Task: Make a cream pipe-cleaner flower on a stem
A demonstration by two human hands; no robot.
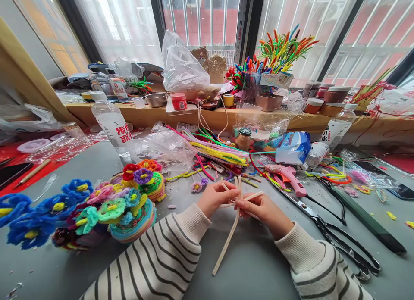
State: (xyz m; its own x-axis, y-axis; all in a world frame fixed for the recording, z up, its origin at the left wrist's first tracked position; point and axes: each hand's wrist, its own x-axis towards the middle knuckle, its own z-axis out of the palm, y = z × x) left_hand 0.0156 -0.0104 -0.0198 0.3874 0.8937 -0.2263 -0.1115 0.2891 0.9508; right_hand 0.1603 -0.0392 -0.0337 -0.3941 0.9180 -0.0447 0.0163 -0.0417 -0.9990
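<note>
Left hand [216, 198] and right hand [262, 208] both grip cream pipe cleaners [230, 231] above the grey tabletop [252, 265], beside scissors [336, 237]

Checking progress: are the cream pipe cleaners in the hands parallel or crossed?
Crossed: one cream stem runs sideways across the long bunch, pinched between left hand and right hand.

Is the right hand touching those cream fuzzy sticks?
Touching. The head view shows the right hand pinching the cream fuzzy sticks near their upper ends, with no gap.
</note>
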